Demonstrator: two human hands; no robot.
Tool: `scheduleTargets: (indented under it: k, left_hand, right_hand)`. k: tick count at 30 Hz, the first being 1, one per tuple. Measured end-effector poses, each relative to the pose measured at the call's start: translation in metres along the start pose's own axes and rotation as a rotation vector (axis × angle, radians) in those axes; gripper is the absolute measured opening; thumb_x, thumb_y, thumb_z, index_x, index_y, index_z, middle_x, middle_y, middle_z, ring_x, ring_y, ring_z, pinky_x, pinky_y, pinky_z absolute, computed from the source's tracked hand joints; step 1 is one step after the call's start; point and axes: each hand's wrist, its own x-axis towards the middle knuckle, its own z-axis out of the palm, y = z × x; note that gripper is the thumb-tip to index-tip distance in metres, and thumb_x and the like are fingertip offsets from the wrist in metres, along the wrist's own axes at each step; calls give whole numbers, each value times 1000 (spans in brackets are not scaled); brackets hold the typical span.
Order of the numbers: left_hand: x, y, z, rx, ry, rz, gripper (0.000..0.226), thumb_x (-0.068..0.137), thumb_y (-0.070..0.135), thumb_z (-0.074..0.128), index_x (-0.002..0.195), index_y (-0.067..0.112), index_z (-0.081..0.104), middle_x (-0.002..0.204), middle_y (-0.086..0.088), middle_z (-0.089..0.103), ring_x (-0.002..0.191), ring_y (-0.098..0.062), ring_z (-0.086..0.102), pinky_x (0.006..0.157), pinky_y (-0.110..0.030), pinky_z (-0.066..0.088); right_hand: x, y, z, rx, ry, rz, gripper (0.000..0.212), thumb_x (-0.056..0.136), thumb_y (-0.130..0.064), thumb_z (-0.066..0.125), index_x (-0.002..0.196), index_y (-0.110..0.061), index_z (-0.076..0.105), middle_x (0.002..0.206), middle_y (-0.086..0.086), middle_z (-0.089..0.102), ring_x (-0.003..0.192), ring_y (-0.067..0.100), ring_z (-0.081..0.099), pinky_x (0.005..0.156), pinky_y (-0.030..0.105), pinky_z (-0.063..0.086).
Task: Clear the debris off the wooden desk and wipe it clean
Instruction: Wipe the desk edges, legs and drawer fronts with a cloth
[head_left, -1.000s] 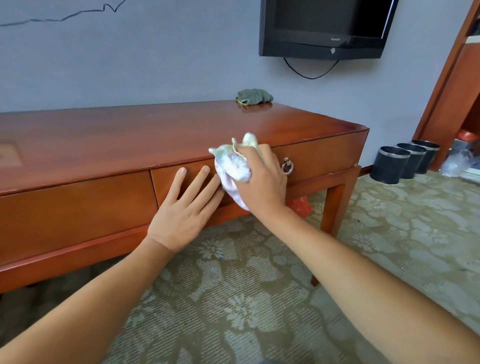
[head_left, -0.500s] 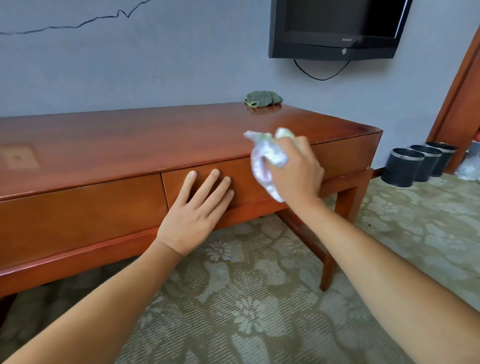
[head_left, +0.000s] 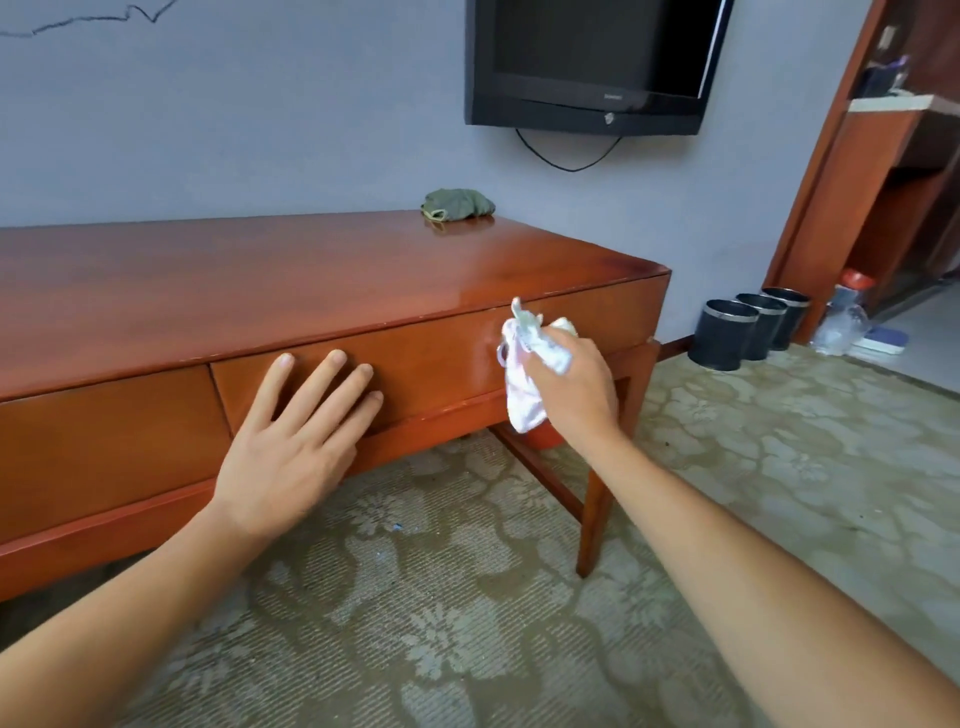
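The right hand (head_left: 576, 387) has its grip clamped on a bunched white cloth (head_left: 524, 364), holding it against the front of the right drawer (head_left: 415, 364), just below the front edge of the wooden surface (head_left: 311, 270). Bunching the cloth likely gives a firm pad for rubbing the drawer face. The left hand (head_left: 291, 447) lies flat, fingers straight and apart, on the same drawer front to the left of the cloth, probably to brace the body or keep the drawer from sliding while the other hand rubs.

A crumpled green rag (head_left: 457, 205) sits at the back of the surface near the wall, likely debris or a spare cloth not yet cleared. 3 black bins (head_left: 748, 332) stand on the carpet to the right of the surface, handy for dumping rubbish.
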Motion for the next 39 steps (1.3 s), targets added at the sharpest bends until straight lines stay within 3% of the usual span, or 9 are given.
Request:
scheduleTargets:
  k: [6,13,17,22,25,30,32,35,39]
  left_hand:
    - [94,31,1,-78,-53,157,57,98,18,40,152,2,46,165,-21,32,153,-41,30,127,-57,16]
    - [150,67,26,-185,-93,-22,46,101,12,41,145,4,55,156,-26,44,135,-49,50,106,-59,40]
    - [152,67,20,-289,-149,-47,49,98,12,49,146,4,56,158,-24,43,140,-48,47,110,-60,41]
    - [157,65,10,-260,-251,-68,59,91,13,54,150,5,52,162,-20,38,145,-45,43,113,-57,38]
    - [158,64,4,-194,-320,-60,68,90,14,58,156,5,42,166,-18,31,150,-42,37,118,-54,32]
    - [155,74,-9,-111,-443,-106,74,92,19,67,159,6,37,169,-20,22,152,-44,29,121,-57,24]
    - [156,78,-11,-107,-472,-120,80,88,22,72,158,7,38,168,-20,23,152,-44,29,119,-58,24]
    - [160,78,-10,-96,-468,-127,81,87,24,76,158,9,39,167,-20,27,151,-44,31,119,-58,25]
    - [164,85,-11,-106,-456,-195,71,91,23,73,155,9,44,165,-20,32,148,-46,35,117,-59,26]
  right_hand:
    - [66,23,-28,64,293,186,26,98,-46,60,120,-35,65,113,-3,54,97,21,63,66,26,42]
    - [57,26,14,45,282,-76,26,88,-38,64,113,-41,64,108,-17,52,100,12,60,79,31,49]
    - [97,70,7,55,496,260,8,99,-37,61,106,-34,62,98,-23,53,101,-2,55,87,21,50]
    - [51,39,27,128,318,66,12,96,-22,63,106,-22,70,104,-1,59,95,11,54,84,18,41]
    - [27,39,25,72,187,-126,25,84,-9,65,106,-15,75,108,11,62,99,17,53,89,0,29]
    - [57,51,16,216,303,451,33,92,-18,72,124,-11,68,117,13,59,103,18,55,81,10,40]
    - [41,41,21,178,206,202,34,86,-3,73,120,-6,70,110,17,58,101,27,53,86,10,38]
    - [17,52,21,38,-18,-280,29,84,1,72,110,-12,76,112,14,62,96,35,57,81,38,49]
    - [58,67,-7,64,111,115,42,77,-9,78,115,-25,71,119,6,59,104,28,58,70,17,29]
